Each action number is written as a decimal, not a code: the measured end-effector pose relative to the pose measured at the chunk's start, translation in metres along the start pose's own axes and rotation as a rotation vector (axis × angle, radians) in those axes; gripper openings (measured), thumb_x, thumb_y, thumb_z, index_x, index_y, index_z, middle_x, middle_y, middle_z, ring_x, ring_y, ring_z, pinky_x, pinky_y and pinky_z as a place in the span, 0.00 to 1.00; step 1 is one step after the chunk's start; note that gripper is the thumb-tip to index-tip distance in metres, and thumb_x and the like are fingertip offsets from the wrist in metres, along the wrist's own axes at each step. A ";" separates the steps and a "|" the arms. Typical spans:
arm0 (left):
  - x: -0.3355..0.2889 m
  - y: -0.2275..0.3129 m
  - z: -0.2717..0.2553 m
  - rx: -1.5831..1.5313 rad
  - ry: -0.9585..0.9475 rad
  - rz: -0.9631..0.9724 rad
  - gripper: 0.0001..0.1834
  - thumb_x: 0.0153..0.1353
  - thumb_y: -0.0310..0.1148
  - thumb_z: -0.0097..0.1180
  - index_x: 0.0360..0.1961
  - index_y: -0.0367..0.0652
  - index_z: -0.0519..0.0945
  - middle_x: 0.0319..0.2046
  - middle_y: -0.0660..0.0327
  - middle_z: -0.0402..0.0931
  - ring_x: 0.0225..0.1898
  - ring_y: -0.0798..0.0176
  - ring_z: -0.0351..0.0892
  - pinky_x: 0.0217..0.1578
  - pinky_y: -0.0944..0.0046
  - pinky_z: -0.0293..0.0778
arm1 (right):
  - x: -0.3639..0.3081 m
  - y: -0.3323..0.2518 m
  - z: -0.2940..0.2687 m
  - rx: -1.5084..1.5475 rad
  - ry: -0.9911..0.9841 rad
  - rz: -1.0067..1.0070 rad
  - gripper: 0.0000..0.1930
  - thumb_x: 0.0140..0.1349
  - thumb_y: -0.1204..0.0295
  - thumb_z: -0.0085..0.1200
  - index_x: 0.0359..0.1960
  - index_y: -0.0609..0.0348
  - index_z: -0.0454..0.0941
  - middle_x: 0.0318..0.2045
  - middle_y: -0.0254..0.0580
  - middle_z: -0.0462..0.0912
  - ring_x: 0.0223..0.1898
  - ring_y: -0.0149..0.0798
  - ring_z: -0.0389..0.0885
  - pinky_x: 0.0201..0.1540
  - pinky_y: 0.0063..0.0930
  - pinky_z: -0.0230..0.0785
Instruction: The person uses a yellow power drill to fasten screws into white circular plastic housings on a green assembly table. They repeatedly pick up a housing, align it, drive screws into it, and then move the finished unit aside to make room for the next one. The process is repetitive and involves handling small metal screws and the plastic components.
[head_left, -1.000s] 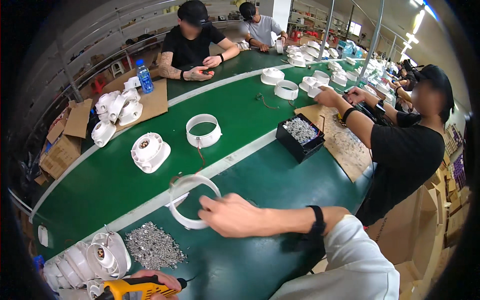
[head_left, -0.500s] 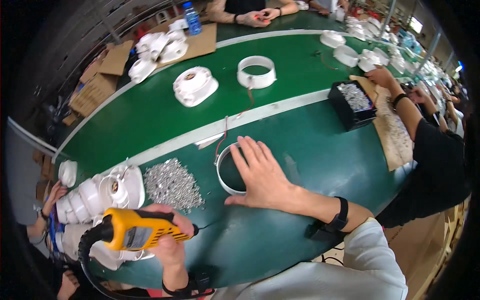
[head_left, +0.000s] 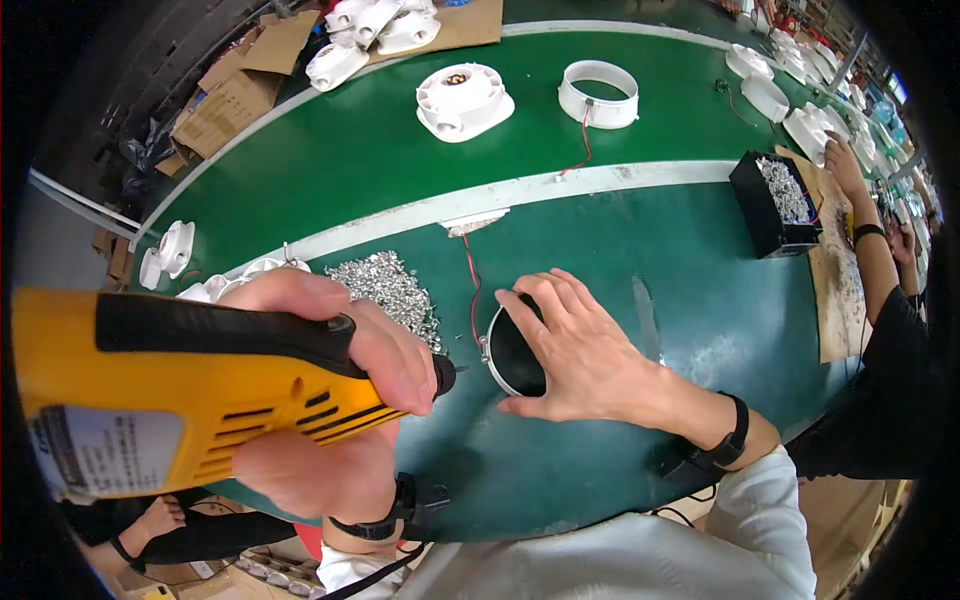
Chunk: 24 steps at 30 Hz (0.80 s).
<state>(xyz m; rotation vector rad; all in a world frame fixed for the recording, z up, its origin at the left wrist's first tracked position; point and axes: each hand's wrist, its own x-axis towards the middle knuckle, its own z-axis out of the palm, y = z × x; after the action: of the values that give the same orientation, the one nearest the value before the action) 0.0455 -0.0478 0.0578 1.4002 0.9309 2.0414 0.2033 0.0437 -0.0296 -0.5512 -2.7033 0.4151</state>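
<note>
My left hand [head_left: 325, 475] is wrapped round a yellow and black electric screwdriver [head_left: 225, 385], raised close to the camera. Its tip points right, toward the left side of a white ring [head_left: 494, 368] on the green table. Over that ring lies my right hand [head_left: 595, 360], fingers curved on the far rim and thumb by the near rim; the palm hides the ring's right side. From a small fitting on the ring's left side, a red wire [head_left: 471, 268] runs away from me. A pile of small silver screws [head_left: 400, 295] lies between the screwdriver and the wire.
Beyond a pale divider strip [head_left: 400, 217] lie a white housing [head_left: 463, 105] and another white ring [head_left: 600, 100] with a red wire. A black box of screws [head_left: 765, 220] stands right, near a co-worker's arm [head_left: 870, 245]. Cardboard boxes [head_left: 235, 100] are far left.
The screwdriver has come up, nearer the camera, its tip now closer to the ring. My right hand remains on the ring, fingers more bent. The whole view has shifted.
</note>
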 end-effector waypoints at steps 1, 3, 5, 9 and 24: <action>0.000 -0.004 -0.002 -0.039 -0.026 0.011 0.42 0.56 0.69 0.40 0.53 0.37 0.60 0.17 0.60 0.67 0.12 0.66 0.63 0.12 0.67 0.61 | -0.001 0.001 0.000 0.008 0.035 -0.012 0.45 0.40 0.46 0.62 0.53 0.74 0.65 0.49 0.57 0.65 0.55 0.53 0.62 0.64 0.46 0.49; 0.002 -0.011 -0.001 -0.046 -0.071 0.000 0.42 0.56 0.68 0.40 0.53 0.37 0.61 0.17 0.60 0.67 0.12 0.66 0.63 0.11 0.67 0.61 | -0.002 0.003 -0.002 0.036 0.041 -0.025 0.44 0.41 0.46 0.61 0.51 0.73 0.65 0.48 0.56 0.66 0.54 0.53 0.63 0.62 0.44 0.51; 0.002 -0.015 -0.002 -0.025 -0.091 -0.012 0.43 0.56 0.68 0.41 0.53 0.37 0.61 0.17 0.60 0.67 0.12 0.66 0.63 0.11 0.67 0.61 | 0.000 0.004 0.000 0.044 0.048 -0.041 0.43 0.41 0.46 0.61 0.50 0.71 0.66 0.47 0.55 0.67 0.53 0.52 0.64 0.60 0.43 0.53; 0.000 -0.021 -0.002 -0.007 -0.082 -0.020 0.43 0.56 0.68 0.41 0.53 0.37 0.61 0.17 0.60 0.67 0.12 0.66 0.63 0.12 0.67 0.61 | 0.000 0.008 0.007 0.009 0.044 -0.042 0.40 0.41 0.47 0.60 0.49 0.69 0.67 0.46 0.54 0.68 0.52 0.51 0.65 0.57 0.41 0.56; 0.002 -0.032 0.003 0.020 -0.063 -0.002 0.42 0.56 0.69 0.41 0.52 0.37 0.61 0.18 0.60 0.66 0.12 0.66 0.62 0.12 0.67 0.60 | 0.002 0.010 0.008 0.010 0.019 -0.031 0.38 0.41 0.49 0.59 0.48 0.69 0.68 0.45 0.54 0.69 0.52 0.51 0.66 0.56 0.42 0.57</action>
<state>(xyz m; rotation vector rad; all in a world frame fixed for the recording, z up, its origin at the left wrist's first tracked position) 0.0477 -0.0250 0.0357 1.4650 0.9278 1.9797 0.2020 0.0514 -0.0394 -0.5070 -2.6864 0.4132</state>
